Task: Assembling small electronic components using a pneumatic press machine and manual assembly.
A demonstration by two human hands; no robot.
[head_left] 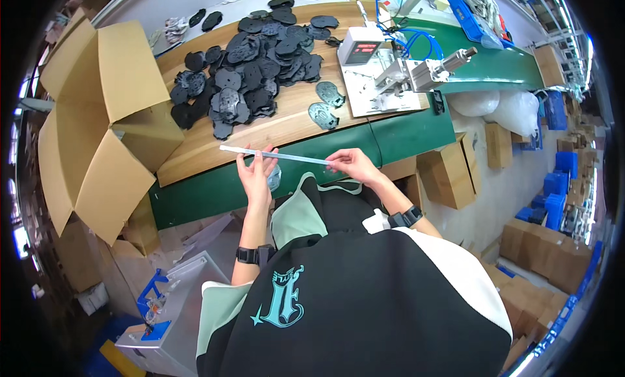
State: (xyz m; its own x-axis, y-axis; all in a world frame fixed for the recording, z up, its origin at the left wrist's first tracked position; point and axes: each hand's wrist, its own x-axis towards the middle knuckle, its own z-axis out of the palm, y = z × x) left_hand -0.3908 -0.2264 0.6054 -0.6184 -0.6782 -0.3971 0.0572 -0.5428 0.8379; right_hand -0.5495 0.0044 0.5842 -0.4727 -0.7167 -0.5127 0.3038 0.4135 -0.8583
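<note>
Both hands held one long thin pale strip (277, 156) between them, level over the near edge of the bench. From the head view, the left hand (256, 173) was raised with its palm toward the person and its fingers curled loosely, pinching the strip a little way in from its left end, so a short length stuck out beyond the fingers toward the cardboard box. A small clear piece (275, 176) showed just beside that palm; what it was could not be told. The right hand (351, 163) closed thumb and forefinger on the strip's right end, the other fingers folded under. Each wrist wore a black band.

Behind the strip lay the wooden benchtop (195, 157), set on a green-fronted table (403, 137). A heap of flat black moulded parts (250, 71) covered the far middle of the wood, and two greyer parts (327, 104) lay apart from it, nearer the right hand. To the right of these stood a small machine on a white plate (384, 94), with a boxy unit bearing a red display (360, 46) and a metal cylinder (443, 66) pointing right. Blue tubes ran behind it.

A large open cardboard box (97, 130) stood at the left, its flaps spread wide. Smaller cartons (449, 172) sat under the table's right end, with clear plastic bags (498, 107) beyond. Nothing lay between the hands and the bench edge
</note>
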